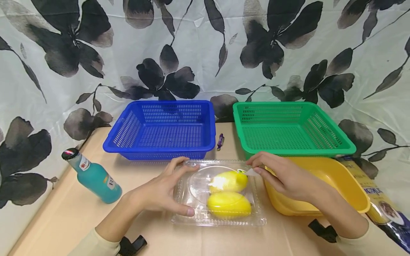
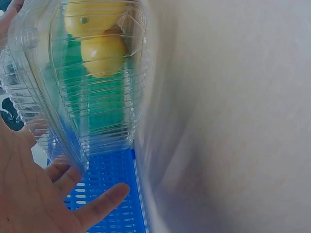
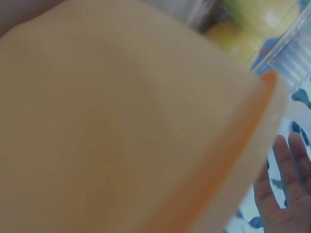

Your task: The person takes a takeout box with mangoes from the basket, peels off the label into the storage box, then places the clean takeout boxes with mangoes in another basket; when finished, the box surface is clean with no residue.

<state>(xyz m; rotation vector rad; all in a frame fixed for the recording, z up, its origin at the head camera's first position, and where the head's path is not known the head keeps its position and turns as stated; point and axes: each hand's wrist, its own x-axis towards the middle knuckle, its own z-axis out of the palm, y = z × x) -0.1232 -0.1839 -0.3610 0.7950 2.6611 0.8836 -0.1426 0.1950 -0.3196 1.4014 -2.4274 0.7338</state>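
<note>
A clear plastic clamshell container (image 1: 198,220) lies on the table in front of me, with two yellow lemon-like fruits (image 1: 229,204) seen through its lid. My left hand (image 1: 160,193) rests along its left side, fingers spread, thumb near the front edge. Through the left wrist view, the fingers of that hand (image 2: 43,189) touch the container's ribbed wall (image 2: 109,116). At the back right corner, my right hand (image 1: 285,174) pinches the container's edge by a whitish piece between thumb and index finger. Several straight fingers (image 3: 291,174) show in the right wrist view; its thumb is hidden there.
Behind stand a blue basket (image 1: 160,155) and a green basket (image 1: 298,152), with a small purple-wrapped candy (image 1: 220,142) between them. A yellow basin (image 1: 320,209) lies under my right forearm. A teal bottle (image 1: 99,181) leans at left; a printed packet (image 1: 384,209) lies right.
</note>
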